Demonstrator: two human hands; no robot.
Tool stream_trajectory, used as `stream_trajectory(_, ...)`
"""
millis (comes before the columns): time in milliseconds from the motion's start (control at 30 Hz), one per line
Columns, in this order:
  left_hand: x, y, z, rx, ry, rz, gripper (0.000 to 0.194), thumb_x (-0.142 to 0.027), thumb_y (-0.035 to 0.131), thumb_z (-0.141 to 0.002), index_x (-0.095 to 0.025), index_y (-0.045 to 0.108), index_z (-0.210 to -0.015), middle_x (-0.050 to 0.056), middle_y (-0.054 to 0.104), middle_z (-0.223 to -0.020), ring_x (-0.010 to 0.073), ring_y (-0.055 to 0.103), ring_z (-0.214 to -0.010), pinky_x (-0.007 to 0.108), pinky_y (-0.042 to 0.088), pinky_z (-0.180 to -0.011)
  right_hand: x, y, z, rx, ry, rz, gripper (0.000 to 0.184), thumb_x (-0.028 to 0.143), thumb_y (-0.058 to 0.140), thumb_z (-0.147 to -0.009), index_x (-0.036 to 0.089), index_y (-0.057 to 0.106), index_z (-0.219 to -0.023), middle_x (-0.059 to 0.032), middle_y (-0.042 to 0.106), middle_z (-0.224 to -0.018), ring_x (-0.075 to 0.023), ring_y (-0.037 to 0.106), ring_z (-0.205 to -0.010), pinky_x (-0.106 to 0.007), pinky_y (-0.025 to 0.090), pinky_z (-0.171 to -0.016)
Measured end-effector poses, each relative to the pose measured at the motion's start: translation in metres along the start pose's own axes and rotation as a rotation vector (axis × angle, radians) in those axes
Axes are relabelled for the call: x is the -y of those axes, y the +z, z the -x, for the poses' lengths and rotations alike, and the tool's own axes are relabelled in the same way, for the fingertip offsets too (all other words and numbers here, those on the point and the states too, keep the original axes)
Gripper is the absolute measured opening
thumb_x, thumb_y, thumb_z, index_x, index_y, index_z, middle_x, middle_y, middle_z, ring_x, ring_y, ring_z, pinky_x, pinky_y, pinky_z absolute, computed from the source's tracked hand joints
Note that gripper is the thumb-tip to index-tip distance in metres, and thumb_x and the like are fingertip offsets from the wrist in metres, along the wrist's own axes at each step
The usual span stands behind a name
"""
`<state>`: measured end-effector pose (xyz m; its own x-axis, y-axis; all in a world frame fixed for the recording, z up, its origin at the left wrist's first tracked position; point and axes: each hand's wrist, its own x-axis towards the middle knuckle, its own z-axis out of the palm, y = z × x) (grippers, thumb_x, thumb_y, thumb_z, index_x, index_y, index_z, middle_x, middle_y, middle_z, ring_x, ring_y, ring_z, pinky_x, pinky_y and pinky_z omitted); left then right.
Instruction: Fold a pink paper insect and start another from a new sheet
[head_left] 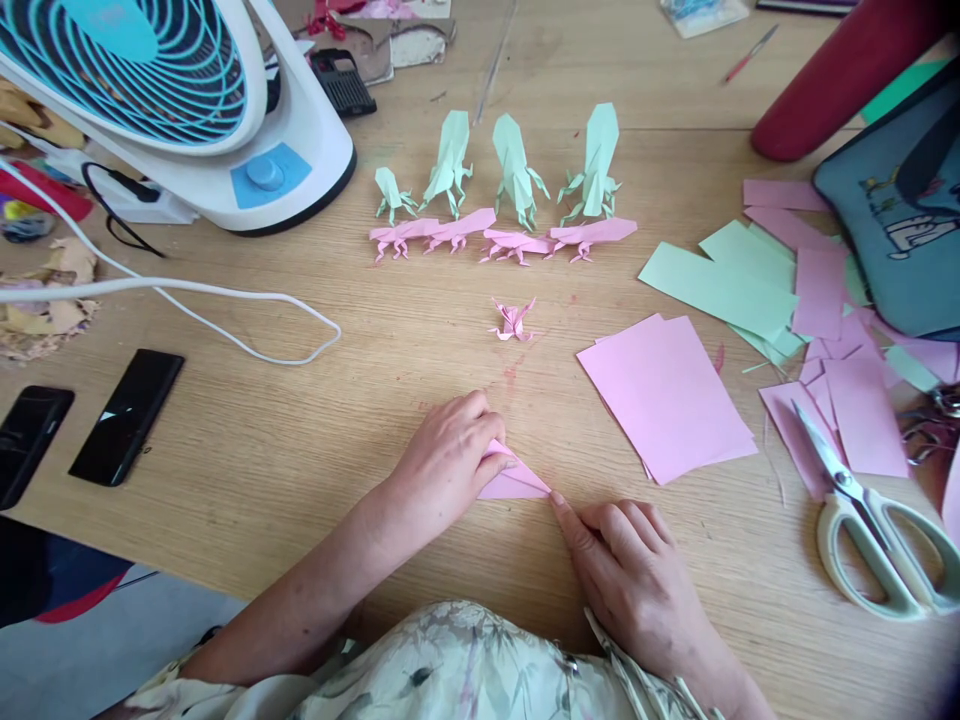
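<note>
A pink sheet of origami paper [514, 487], folded to a pointed shape, lies on the table in front of me. My left hand [454, 450] covers its left part, with the thumb on top and the fingers curled round the upper edge. At the sheet's right tip, my right hand [626, 560] presses with the index finger; the other fingers are curled in. Just beyond my hands sits a small pink folded figure [514, 320]. Past it stand several pink folded insects [592, 233] in a row, with several green folded insects [514, 170] behind them.
Pink square sheets [667, 395] are stacked right of my hands, with scissors [855, 510] and paper scraps [720, 285] farther right. A red bottle [840, 85] and a blue pouch [907, 220] stand back right. Left are a fan [300, 150], a white cable [247, 292] and a black phone [124, 420].
</note>
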<state>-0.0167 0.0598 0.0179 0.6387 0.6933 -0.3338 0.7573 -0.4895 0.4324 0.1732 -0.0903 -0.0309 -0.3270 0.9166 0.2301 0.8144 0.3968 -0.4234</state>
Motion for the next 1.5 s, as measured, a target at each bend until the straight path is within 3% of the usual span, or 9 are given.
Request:
stream_trajectory(300,0.006,0.006,0.002,-0.037,0.012,-0.037,0.015,-0.030,0.066,-0.088,-0.017,0.061,-0.082,0.004,0.056,-0.097,0.0196,0.055,-0.092,0.032,0.043,-0.080,0.001,0.000,-0.002,-0.011,-0.004,0.005,0.036,0.007,0.046,-0.096,0.003,0.054,-0.131,-0.0086,0.057,-0.086,-0.0188,0.048,-0.077,-0.035,0.037,-0.071)
stream_trajectory(667,0.009,0.004,0.001,-0.044,0.051,-0.006,0.017,-0.029,0.064,-0.089,-0.016,0.059,-0.078,0.003,0.055,-0.094,0.0183,0.054,-0.089,0.030,0.042,-0.076,0.004,-0.006,-0.006,0.043,-0.050,0.094,0.042,0.008,0.042,-0.094,0.003,0.050,-0.136,-0.0081,0.053,-0.083,-0.0211,0.045,-0.075,-0.037,0.037,-0.069)
stream_trajectory(1267,0.012,0.007,0.001,-0.083,0.089,-0.004,0.023,-0.038,0.065,-0.088,-0.017,0.059,-0.080,0.002,0.054,-0.091,0.0187,0.054,-0.088,0.030,0.040,-0.074,0.009,-0.009,-0.023,0.222,-0.024,0.204,0.037,0.016,0.048,-0.096,0.012,0.055,-0.131,-0.0045,0.053,-0.080,-0.0197,0.046,-0.072,-0.036,0.032,-0.066)
stream_trajectory(1500,0.017,0.007,0.008,-0.142,0.022,0.065,0.014,-0.025,0.067,-0.086,-0.016,0.060,-0.078,0.001,0.056,-0.089,0.0162,0.055,-0.084,0.027,0.042,-0.073,0.006,-0.003,-0.023,0.187,-0.011,0.204,0.040,0.021,0.054,-0.096,0.013,0.053,-0.135,-0.0029,0.054,-0.079,-0.0182,0.049,-0.071,-0.035,0.031,-0.065)
